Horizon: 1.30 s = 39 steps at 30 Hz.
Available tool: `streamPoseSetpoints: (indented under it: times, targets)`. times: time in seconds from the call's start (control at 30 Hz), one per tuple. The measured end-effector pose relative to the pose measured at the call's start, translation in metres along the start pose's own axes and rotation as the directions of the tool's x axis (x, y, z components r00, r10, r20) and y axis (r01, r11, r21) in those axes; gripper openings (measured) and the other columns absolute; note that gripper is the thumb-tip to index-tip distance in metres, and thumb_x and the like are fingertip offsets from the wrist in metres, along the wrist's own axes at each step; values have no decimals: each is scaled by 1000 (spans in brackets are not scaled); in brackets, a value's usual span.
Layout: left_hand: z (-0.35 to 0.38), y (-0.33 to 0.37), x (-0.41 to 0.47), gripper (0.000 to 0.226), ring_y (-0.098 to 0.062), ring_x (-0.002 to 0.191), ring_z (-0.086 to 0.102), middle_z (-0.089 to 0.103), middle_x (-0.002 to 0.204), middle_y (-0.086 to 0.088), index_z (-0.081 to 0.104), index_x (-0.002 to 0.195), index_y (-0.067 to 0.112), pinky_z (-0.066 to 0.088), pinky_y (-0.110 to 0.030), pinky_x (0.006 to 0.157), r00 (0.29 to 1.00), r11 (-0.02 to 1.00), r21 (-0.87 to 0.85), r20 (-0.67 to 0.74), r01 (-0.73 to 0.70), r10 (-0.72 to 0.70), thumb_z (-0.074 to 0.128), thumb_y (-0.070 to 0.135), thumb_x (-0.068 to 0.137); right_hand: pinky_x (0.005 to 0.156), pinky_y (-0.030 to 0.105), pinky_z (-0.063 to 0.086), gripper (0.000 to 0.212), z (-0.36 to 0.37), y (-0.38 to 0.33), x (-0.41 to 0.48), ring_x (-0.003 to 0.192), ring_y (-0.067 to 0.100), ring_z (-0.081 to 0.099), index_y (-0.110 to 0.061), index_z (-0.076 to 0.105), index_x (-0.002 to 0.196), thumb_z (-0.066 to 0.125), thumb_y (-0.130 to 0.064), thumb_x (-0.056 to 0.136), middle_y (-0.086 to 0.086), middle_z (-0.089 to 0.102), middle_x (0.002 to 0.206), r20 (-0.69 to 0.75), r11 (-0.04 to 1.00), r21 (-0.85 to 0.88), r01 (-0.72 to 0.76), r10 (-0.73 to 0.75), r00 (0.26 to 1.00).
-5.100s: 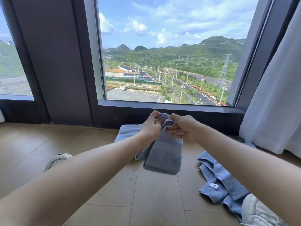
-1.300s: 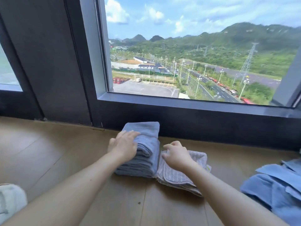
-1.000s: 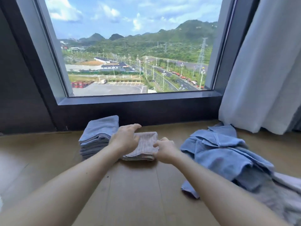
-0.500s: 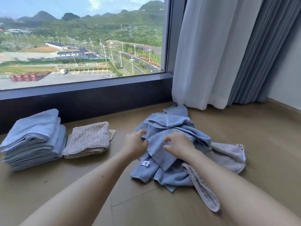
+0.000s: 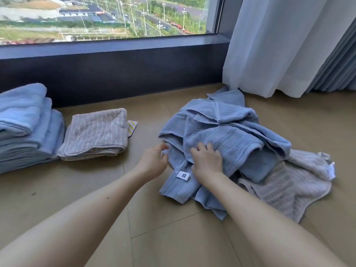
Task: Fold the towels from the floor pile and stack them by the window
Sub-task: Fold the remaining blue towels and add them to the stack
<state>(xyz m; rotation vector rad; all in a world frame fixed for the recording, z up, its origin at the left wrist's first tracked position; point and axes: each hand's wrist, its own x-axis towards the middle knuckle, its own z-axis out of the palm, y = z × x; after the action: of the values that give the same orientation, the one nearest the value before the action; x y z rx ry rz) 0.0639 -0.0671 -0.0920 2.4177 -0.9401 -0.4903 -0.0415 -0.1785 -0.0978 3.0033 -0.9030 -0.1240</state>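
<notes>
Near floor: the wooden floor [image 5: 154, 237] lies bare between the two forearms, and it looks like the best room for spreading a towel flat.
Left hand [image 5: 154, 160]: released, with the fingers loosely bent and the tips at the near left edge of the blue towel [image 5: 227, 139]. I cannot tell whether they touch it.
Right hand [image 5: 207, 160]: laid on top of the same towel, fingers spread and pressing the cloth. I can see nothing pinched.
White label [image 5: 183, 175]: sewn to a blue hem just beside the right wrist.
Pile [image 5: 221, 116]: on the floor right of centre, crumpled blue towels lie over a grey striped towel [image 5: 285, 187] that pokes out on the right.
Step in hand: choosing the next towel, I judge. It would go best to find one hem, take both its corners and lift it clear, so the layers beneath do not drag along.
Folded grey towel [image 5: 96, 132]: on the floor left of the pile with open floor between them, and it touches the blue stack [image 5: 25, 122].
Blue stack: at the far left below the window [image 5: 96, 20], partly cut off by the edge of the view.
Edges: a dark wall runs behind everything, and the curtain [image 5: 269, 45] hangs just behind the pile's far corner, so lift towards the near side.
</notes>
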Motion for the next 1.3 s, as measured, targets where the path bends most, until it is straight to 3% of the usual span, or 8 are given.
streamPoseSetpoints:
  times: [0.1,0.27,0.53,0.7,1.0,1.17,1.23,1.3]
  targets:
    - [-6,1,-3,35,-20,124,48,56,133,-3,52,129,13,34,-21,95,1000,1000,-6,4,-26,26,43,16,96,85,34,40,25,-8,6,4,114,29,48,-6,55,111,41,-2,90,11,54,122,-33,998,63,-6,8,999]
    - [-42,10,-21,31,-17,119,51,59,128,0,56,124,14,35,-20,90,995,996,-9,-43,-86,86,48,19,94,67,28,29,19,-53,-9,-2,96,30,55,-11,60,95,41,-15,95,9,62,104,-158,939,345,-17,76,985]
    - [-159,23,-92,52,-18,125,45,50,137,-1,42,135,17,34,-26,100,962,985,-79,-241,-153,130,60,32,89,73,31,37,20,-186,-71,-29,96,28,55,-18,67,97,48,-23,93,5,59,98,-320,876,428,221,-82,944]
    - [-239,17,-147,58,-18,127,44,47,141,3,39,138,22,37,-31,103,927,977,-96,-346,-190,146,63,37,87,86,34,46,24,-258,-128,-70,96,22,58,-17,71,99,51,-9,90,3,63,99,-431,762,500,410,-192,882]
    - [-322,-18,-224,23,-22,98,61,68,102,-4,65,106,15,46,-28,76,870,992,-97,-491,-86,27,50,25,91,77,22,40,18,-343,-239,-109,86,17,57,-10,74,88,57,-4,85,6,68,97,-560,626,401,669,-411,719]
    - [-335,-45,-252,21,-15,68,54,63,84,-5,64,97,19,42,-22,60,823,976,-181,-568,-118,-6,44,14,93,74,21,37,15,-339,-256,-124,86,15,55,-11,71,95,59,-11,86,-1,63,90,-483,700,278,657,-490,726]
    - [-335,-52,-254,19,-18,70,54,59,79,-3,58,91,19,49,-27,69,823,943,-309,-563,-126,-74,41,13,95,68,23,34,14,-334,-252,-127,77,14,47,-16,65,75,57,-12,86,-1,56,78,-394,743,226,630,-521,757]
    - [-336,-57,-253,20,-23,81,56,57,81,-4,55,85,19,52,-37,83,836,880,-454,-529,-135,-145,39,12,96,59,28,29,36,-330,-248,-129,66,18,37,-19,41,53,58,-12,84,0,43,61,-335,778,204,594,-514,790]
